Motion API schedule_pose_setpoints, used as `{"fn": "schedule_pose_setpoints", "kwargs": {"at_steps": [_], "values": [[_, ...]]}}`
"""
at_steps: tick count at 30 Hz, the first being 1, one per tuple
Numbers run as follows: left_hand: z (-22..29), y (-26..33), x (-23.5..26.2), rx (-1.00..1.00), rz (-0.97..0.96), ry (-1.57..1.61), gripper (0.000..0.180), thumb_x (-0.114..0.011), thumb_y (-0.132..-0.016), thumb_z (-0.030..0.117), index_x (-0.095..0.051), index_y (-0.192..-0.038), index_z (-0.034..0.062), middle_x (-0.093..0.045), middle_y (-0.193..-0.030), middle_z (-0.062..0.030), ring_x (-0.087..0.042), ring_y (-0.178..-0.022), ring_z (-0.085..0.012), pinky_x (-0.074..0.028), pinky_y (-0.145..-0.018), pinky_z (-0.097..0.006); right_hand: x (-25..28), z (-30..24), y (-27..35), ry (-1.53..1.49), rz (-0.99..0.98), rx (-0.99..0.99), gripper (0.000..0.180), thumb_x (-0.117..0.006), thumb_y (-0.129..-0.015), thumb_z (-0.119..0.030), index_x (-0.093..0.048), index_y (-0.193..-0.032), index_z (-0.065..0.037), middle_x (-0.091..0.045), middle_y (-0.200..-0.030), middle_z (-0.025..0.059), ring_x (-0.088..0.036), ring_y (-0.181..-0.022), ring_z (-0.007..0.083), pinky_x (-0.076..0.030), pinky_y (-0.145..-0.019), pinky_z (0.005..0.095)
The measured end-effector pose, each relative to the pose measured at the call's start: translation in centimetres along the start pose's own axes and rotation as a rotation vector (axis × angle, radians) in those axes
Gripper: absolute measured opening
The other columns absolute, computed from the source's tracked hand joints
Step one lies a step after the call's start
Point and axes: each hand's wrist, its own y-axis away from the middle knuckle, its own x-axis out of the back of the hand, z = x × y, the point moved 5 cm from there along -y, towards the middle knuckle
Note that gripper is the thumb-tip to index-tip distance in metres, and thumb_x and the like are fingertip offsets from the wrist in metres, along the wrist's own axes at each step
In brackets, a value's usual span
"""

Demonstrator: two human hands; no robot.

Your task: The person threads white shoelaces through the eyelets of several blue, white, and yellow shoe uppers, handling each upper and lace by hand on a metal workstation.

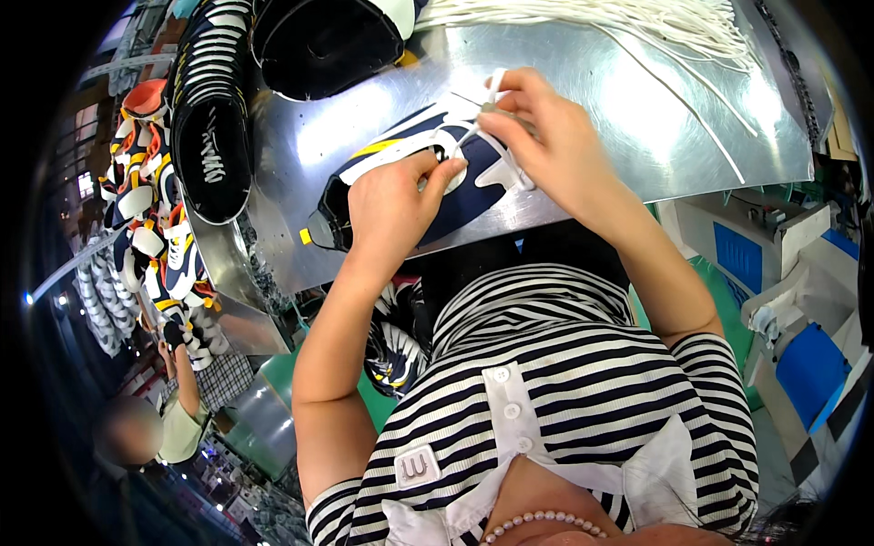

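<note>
A navy, white and yellow shoe upper lies on its side on the metal table, below my hands. My left hand is closed on it, thumb and forefinger pinched at the eyelet edge. My right hand is closed over the upper's far right part, pinching a white shoelace between thumb and fingers. The lace loops down from there to the eyelets. A thin metal tip, perhaps of a hook, shows beside the right fingertips; most of it is hidden.
A bundle of white shoelaces lies along the table's far side, some ends trailing right. Dark shoe uppers stand at the left. A rack of shoes and a co-worker are farther left; blue-and-white bins stand at right.
</note>
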Motion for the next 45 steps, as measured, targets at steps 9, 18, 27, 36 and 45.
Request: {"fn": "schedule_pose_setpoints", "kwargs": {"at_steps": [9,18,27,36,45], "values": [[-0.1,-0.1,0.1,0.018,0.023,0.049,0.049,-0.062,-0.091,0.047,-0.06,-0.062,0.0077,-0.051,-0.05,-0.0102,-0.052,-0.047,-0.0305,-0.039,-0.048,-0.041,-2.0,0.4,4.8,0.035,-0.313,-0.198,0.017,-0.062,-0.092,-0.018,-0.059,-0.097,-0.002,-0.068,-0.077,0.0167,-0.067,-0.073,0.036,-0.05,-0.067,0.0438],[-0.4,0.4,0.4,0.091,-0.208,0.31,0.025,-0.073,-0.086,0.025,-0.069,-0.088,0.0012,-0.06,-0.067,-0.0095,-0.053,-0.059,-0.0136,-0.044,-0.059,-0.03,-2.0,0.5,3.8,0.273,-0.392,-0.204,0.018,-0.064,-0.09,-0.02,-0.06,-0.095,-0.002,-0.068,-0.075,0.0157,-0.067,-0.076,0.0364,-0.051,-0.069,0.0457],[0.2,2.5,0.0,-0.136,0.009,0.417,0.027,-0.072,-0.082,0.003,-0.067,-0.108,-0.0014,-0.071,-0.094,-0.0142,-0.067,-0.078,-0.0219,-0.052,-0.074,-0.029,-5.7,-0.2,4.5,0.529,-0.286,-0.047,0.032,-0.064,-0.079,-0.001,-0.043,-0.103,0.001,-0.068,-0.078,0.0181,-0.068,-0.07,0.0348,-0.052,-0.056,0.0451],[1.4,4.2,1.4,-0.457,0.186,0.08,0.021,-0.067,-0.081,0.001,-0.068,-0.102,0.0042,-0.062,-0.077,-0.0103,-0.06,-0.065,-0.0274,-0.048,-0.06,-0.034,-1.6,-2.1,5.7,0.442,-0.339,0.012,0.026,-0.065,-0.09,-0.018,-0.049,-0.105,-0.004,-0.067,-0.077,0.0186,-0.067,-0.07,0.0371,-0.05,-0.061,0.0465],[1.1,6.0,2.9,-0.712,0.376,0.03,0.022,-0.067,-0.076,0.007,-0.066,-0.098,0.0064,-0.061,-0.077,-0.0038,-0.062,-0.067,-0.0194,-0.048,-0.061,-0.03,3.2,-1.5,-0.2,0.084,-0.385,-0.219,0.035,-0.07,-0.088,-0.026,-0.065,-0.111,0.0,-0.069,-0.092,0.0076,-0.061,-0.084,0.0115,-0.049,-0.075,0.0256]]}}
